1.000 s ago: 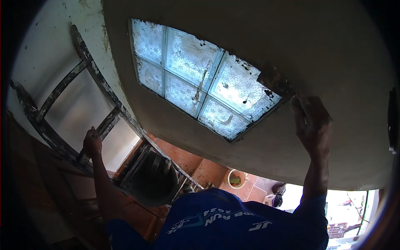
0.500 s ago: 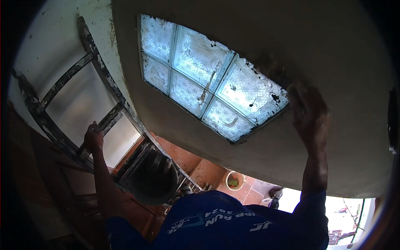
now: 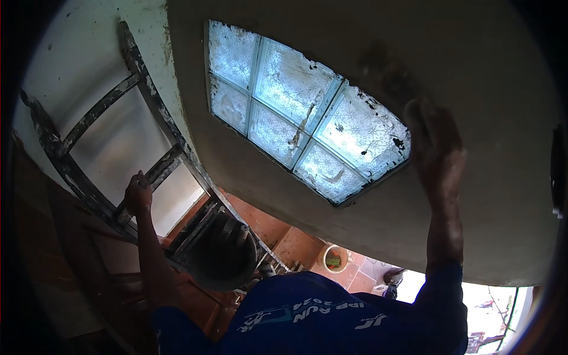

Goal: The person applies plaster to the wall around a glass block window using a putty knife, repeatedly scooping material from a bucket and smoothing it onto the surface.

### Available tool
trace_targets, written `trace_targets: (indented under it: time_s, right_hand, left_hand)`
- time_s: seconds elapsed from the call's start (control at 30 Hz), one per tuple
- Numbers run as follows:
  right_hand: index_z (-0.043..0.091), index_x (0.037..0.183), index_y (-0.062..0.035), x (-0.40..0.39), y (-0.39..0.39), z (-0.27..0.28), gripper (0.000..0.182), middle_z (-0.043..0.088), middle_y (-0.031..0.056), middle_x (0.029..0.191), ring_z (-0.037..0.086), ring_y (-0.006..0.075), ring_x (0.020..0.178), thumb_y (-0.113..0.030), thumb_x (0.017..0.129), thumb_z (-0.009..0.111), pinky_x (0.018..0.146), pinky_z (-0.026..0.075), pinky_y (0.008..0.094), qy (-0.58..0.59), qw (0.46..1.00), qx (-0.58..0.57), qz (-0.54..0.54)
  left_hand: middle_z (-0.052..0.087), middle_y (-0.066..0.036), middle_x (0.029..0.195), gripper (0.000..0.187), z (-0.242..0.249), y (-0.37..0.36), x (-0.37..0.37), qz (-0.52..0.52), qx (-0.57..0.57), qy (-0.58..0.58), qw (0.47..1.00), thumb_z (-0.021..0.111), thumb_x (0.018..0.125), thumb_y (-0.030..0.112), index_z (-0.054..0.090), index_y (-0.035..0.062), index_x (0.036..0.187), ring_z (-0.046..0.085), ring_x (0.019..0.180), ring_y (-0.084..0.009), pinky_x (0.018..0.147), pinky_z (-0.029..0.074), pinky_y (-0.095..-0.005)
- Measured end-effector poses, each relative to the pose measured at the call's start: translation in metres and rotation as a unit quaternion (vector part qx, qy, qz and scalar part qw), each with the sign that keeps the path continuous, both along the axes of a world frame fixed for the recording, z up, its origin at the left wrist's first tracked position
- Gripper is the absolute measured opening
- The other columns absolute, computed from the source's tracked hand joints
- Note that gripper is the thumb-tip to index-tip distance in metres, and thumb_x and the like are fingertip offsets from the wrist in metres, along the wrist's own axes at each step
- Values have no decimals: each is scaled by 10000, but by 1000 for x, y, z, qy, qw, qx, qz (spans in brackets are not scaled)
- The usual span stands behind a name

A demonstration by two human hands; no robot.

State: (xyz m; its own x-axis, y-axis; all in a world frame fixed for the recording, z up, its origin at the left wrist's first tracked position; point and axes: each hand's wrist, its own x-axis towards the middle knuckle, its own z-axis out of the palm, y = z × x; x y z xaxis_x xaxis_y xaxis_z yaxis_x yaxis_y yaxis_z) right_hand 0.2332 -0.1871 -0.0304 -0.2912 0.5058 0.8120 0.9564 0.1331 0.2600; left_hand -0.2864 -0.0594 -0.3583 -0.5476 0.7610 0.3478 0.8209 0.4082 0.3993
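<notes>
My left hand [image 3: 138,194] is closed around a rung of a paint-spattered wooden ladder [image 3: 158,167], which leans at the left. My right hand [image 3: 436,139] is raised against the grey plastered wall [image 3: 497,195], just right of the glass-block window [image 3: 296,100]. Its fingers are bent around a dark, blurred thing [image 3: 387,68] that reaches along the wall above the window's upper edge; its kind I cannot make out. Patterned panes of the window carry dark smears and flecks of mortar, mostly along the top edge.
A black bucket [image 3: 222,254] sits at the ladder below my left arm. On the tiled floor [image 3: 266,222] stands a pale bucket [image 3: 332,259] with something green inside. A bright opening [image 3: 491,307] lies at the lower right.
My right hand and the dark thing have moved a little up and left along the wall. The view has shifted slightly. My left hand stays on the same rung.
</notes>
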Motion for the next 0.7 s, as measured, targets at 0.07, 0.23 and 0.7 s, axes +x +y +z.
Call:
trace_targets:
  time_s: [0.07,0.23,0.7]
  right_hand:
    - [678,1060,-59,-2,-6,8,204,646,94,851,660,251,693,-108,864,708,583,520,372,7,1000,-16,5]
    - [676,1053,-69,-3,-7,-4,187,639,89,843,656,260,665,-121,874,698,553,514,386,-38,996,-69,28]
    - [675,1047,-81,-30,32,-13,186,648,88,848,673,262,671,-153,876,692,556,529,387,-42,998,-26,40]
  left_hand:
    - [710,-184,887,431,-1,0,0,5,2,-2,1000,446,966,472,707,130,998,669,832,-419,712,527,-525]
    - [710,-183,880,436,5,-1,4,22,-19,-8,1000,437,971,474,700,127,983,669,831,-420,715,528,-524]
    - [708,-190,880,432,3,-1,3,15,-8,-8,1000,433,974,467,705,131,978,671,823,-423,717,526,-529]
